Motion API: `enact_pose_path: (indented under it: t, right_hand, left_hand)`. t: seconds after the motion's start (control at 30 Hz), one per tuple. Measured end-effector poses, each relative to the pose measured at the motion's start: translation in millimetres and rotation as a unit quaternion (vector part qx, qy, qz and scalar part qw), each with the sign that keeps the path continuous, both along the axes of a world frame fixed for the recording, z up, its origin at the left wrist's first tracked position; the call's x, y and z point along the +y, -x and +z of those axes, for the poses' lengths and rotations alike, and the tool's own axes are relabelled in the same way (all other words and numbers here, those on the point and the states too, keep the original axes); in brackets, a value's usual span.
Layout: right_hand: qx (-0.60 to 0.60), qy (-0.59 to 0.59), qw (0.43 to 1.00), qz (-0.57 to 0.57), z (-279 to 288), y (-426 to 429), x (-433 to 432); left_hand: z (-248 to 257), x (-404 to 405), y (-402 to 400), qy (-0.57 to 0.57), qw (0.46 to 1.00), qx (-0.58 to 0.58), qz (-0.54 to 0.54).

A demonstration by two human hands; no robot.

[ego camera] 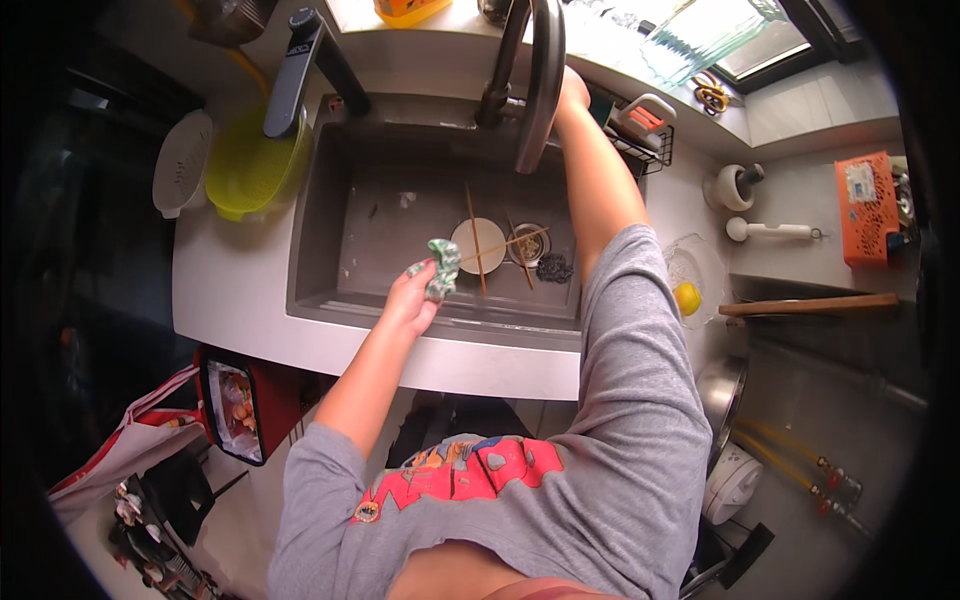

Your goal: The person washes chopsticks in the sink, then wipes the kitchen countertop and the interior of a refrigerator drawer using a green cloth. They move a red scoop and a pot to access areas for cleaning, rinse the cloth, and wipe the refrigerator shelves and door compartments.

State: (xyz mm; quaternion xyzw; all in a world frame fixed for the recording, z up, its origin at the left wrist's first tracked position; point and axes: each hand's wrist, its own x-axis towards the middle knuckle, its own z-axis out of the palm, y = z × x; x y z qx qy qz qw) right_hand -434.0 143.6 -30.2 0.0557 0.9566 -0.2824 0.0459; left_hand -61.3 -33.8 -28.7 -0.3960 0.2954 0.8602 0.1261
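My left hand [415,296] grips a crumpled green-and-white cloth [444,271] above the near part of a dark sink [390,172]. My right hand [574,91] reaches behind the black faucet [541,90]; its fingers are hidden, so what it touches does not show. In the sink lie a round pale disc-like dish [480,244], several wooden chopsticks [472,217] and a dark mesh scouring pad [555,268]. Food scraps sit in the round drain strainer [529,245], with chopsticks lying across it.
A green basin [259,169] and a white colander [182,165] stand left of the sink. To the right are a wire rack [660,150], a mortar [727,187], a glass dish [705,262] with a yellow fruit [687,298], and an orange basket [866,210]. Scissors [711,94] lie by the window.
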Motion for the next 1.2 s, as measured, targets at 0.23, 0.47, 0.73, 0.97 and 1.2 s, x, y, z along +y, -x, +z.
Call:
enact_pose_path:
  t: [0.23, 0.47, 0.73, 0.97, 1.2]
  right_hand:
    - [-0.066, -0.125, 0.989, 0.051, 47, -23, -19]
    - [-0.086, -0.14, 0.986, 0.034, 59, -31, -15]
    - [-0.093, 0.032, 0.987, 0.126, 39, -98, 4]
    - [-0.282, 0.674, 0.67, -0.132, -45, -248, -11]
    - [-0.247, 0.799, 0.503, -0.217, -29, -252, -42]
  left_hand:
    - [1, 28, 36, -0.019, 0.999, -0.035, 0.009]
    - [-13, 35, 75, -0.089, 0.996, 0.003, 0.031]
    - [-23, 52, 85, -0.105, 0.992, 0.03, 0.061]
    - [-11, 48, 97, 0.02, 0.997, 0.068, -0.004]
    - [-91, -39, 128, -0.02, 0.967, -0.043, 0.249]
